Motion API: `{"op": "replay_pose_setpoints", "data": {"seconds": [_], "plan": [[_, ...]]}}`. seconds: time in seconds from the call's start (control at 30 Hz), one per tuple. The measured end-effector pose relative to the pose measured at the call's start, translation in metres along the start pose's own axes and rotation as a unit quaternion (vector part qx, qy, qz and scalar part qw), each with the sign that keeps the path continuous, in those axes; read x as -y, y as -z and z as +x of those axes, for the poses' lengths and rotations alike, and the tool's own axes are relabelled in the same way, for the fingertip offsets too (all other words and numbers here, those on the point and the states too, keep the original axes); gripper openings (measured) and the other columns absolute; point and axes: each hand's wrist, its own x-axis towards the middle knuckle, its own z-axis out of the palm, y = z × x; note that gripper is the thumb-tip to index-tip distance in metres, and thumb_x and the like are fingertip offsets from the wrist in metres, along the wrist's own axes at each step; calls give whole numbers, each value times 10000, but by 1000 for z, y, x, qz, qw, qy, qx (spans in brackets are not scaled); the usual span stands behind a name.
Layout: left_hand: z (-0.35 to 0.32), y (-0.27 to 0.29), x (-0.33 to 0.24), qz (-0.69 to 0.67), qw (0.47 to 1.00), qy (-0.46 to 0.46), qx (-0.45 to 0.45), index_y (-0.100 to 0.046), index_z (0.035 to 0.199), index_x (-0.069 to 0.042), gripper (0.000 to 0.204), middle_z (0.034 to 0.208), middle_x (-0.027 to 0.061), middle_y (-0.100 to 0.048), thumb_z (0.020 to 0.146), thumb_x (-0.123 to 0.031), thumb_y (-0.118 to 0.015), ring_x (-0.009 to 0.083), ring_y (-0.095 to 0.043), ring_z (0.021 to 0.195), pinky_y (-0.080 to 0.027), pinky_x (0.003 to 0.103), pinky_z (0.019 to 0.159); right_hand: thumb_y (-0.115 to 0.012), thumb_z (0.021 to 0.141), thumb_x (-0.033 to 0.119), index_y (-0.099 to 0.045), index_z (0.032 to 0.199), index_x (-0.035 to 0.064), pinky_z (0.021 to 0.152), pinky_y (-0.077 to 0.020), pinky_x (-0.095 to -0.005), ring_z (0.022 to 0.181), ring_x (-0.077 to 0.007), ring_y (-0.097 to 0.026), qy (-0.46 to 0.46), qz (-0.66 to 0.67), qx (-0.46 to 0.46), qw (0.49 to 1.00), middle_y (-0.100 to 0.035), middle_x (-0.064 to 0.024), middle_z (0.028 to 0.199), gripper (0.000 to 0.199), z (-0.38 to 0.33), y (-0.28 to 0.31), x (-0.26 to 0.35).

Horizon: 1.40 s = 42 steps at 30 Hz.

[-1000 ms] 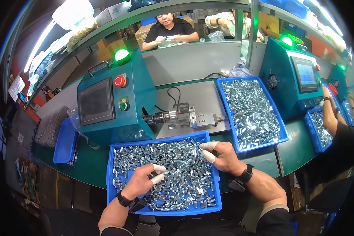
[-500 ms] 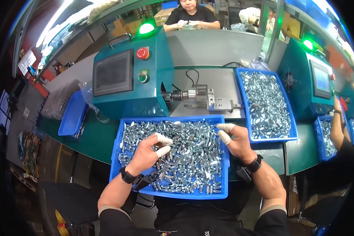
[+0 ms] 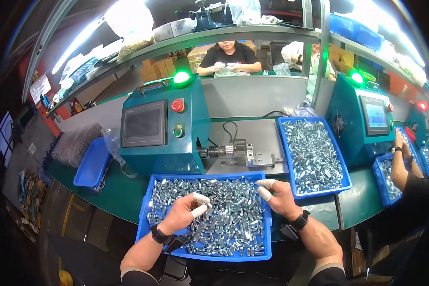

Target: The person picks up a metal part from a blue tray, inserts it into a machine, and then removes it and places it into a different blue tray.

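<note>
My left hand (image 3: 183, 213) is over the left part of a blue tray (image 3: 143, 209) full of small shiny metal pieces (image 3: 233, 224). White covers sit on its thumb and forefinger, whose tips are bent together at one small piece among the others. At the tray's upper right edge is my right hand (image 3: 282, 200), its covered thumb and forefinger slightly apart, with nothing visible between them. Both wrists wear black straps with a small dark device. Beyond the tray stands a green machine (image 3: 176, 155) with a metal chuck (image 3: 214, 151) facing a metal fixture block (image 3: 252, 157).
A second blue tray (image 3: 345, 183) of similar pieces lies to the right, beside another green machine (image 3: 362, 119). At left is a smaller blue tray (image 3: 89, 164). A shelf rail (image 3: 252, 37) crosses above. One person sits opposite; another person's arms work at far right.
The view has tilted up, so the trays and machines appear lower. My left thumb and forefinger have drawn closer together; my right hand stays at the tray's edge.
</note>
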Motion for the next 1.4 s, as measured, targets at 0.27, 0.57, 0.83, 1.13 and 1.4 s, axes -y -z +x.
{"op": "replay_pose_setpoints", "data": {"seconds": [0.27, 0.57, 0.83, 1.13, 1.4], "plan": [[-2, 1, -15, 107, 994, 3, -10, -768, 1215, -43, 214, 1158, 32, -769, 1002, -50, -782, 118, -726, 1069, -575, 292, 956, -793, 985, 116, -795, 1188, -6, 683, -547, -268, 731, -83, -662, 16, 3, -8, 1000, -801, -60, 909, 236, 3, -2, -1], [2, -6, -13, 56, 997, -44, -22, -783, 1213, -39, 216, 1050, 9, -749, 997, -48, -786, 83, -693, 891, -560, 262, 820, -796, 982, 115, -796, 1185, -9, 681, -546, -268, 728, -86, -662, 20, 6, -13, 1000, -800, -68, 918, 238, 5, -1, 0], [0, -3, -4, 66, 997, -6, -36, -737, 1262, -48, 290, 1033, -1, -723, 982, -43, -810, 90, -688, 948, -572, 281, 885, -795, 984, 119, -796, 1185, -11, 679, -545, -267, 726, -90, -661, 17, 5, -10, 1000, -797, -76, 913, 239, 3, -2, 1], [1, 0, -3, 112, 992, -15, -52, -733, 1203, -38, 225, 1076, 19, -756, 990, -56, -801, 98, -705, 976, -578, 290, 887, -809, 975, 122, -794, 1185, 8, 650, -548, -286, 699, -107, -671, 35, 17, -20, 999, -781, -100, 891, 239, 3, -4, -2], [50, -30, -77, 213, 970, -111, -41, -748, 1139, -12, 174, 1046, 50, -781, 977, -53, -797, 124, -729, 972, -587, 306, 885, -811, 972, 133, -799, 1151, 3, 639, -535, -290, 679, -111, -653, 34, 34, -25, 999, -753, -91, 834, 222, 2, -3, -3]]}}
